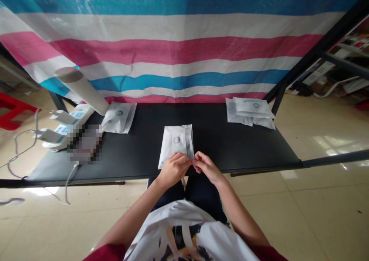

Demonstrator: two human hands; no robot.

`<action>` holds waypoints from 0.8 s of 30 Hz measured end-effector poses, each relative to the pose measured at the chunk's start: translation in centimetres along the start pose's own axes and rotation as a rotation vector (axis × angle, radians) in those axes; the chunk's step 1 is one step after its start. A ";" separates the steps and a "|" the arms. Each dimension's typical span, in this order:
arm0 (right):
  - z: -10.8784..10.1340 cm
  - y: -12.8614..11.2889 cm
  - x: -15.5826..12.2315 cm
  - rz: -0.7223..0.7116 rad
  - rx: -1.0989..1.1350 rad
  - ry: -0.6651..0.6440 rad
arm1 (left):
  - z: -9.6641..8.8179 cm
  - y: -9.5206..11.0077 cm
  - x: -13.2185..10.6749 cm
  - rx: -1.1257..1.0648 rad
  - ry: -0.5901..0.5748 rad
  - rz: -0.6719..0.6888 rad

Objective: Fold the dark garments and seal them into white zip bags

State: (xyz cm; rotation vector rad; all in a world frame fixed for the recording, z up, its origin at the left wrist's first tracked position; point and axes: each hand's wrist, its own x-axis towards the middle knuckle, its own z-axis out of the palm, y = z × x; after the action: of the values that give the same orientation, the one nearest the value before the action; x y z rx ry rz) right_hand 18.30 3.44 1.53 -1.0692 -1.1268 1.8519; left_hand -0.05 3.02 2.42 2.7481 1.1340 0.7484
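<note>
A white frosted pouch (170,142) with a round printed logo and lettering lies flat at the front middle of the black table. My left hand (176,168) covers its near edge, fingers closed on the near right corner. From the right, my right hand (208,167) meets it there, thumb and forefinger pinched at the same corner. The fingertips of both hands almost touch. My fingers hide that corner, and I cannot see what is inside the pouch.
Several similar pouches (253,111) are piled at the back right of the table (207,117). Another pouch (121,117) lies back left, beside a white cylinder (86,92), a power strip (72,124) with plugs, and a blurred-out phone (85,143) on a cable. A striped sheet (184,49) hangs behind.
</note>
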 end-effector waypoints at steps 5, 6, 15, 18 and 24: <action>-0.1 0.4 0.4 -0.038 -0.039 0.051 | 0.4 0.3 -0.5 -0.029 0.041 0.028; -0.3 0.4 0.9 -0.053 -0.056 0.070 | 0.3 0.6 -0.5 -0.034 0.053 0.037; -3.6 -1.5 11.0 -0.264 -0.293 0.450 | -0.4 3.9 -1.1 -0.068 0.159 0.025; -3.2 -1.8 12.4 -0.274 -0.345 0.489 | -0.4 4.1 -0.9 -0.053 0.173 -0.026; -2.3 -0.4 6.2 0.013 -0.424 -0.004 | -1.4 2.9 -0.4 -0.097 0.055 -0.066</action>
State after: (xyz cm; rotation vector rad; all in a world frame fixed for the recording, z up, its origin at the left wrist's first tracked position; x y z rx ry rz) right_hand 17.92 9.77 -0.52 -1.3054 -1.5617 1.6629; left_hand 0.90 0.52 4.21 2.6130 1.1606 0.8524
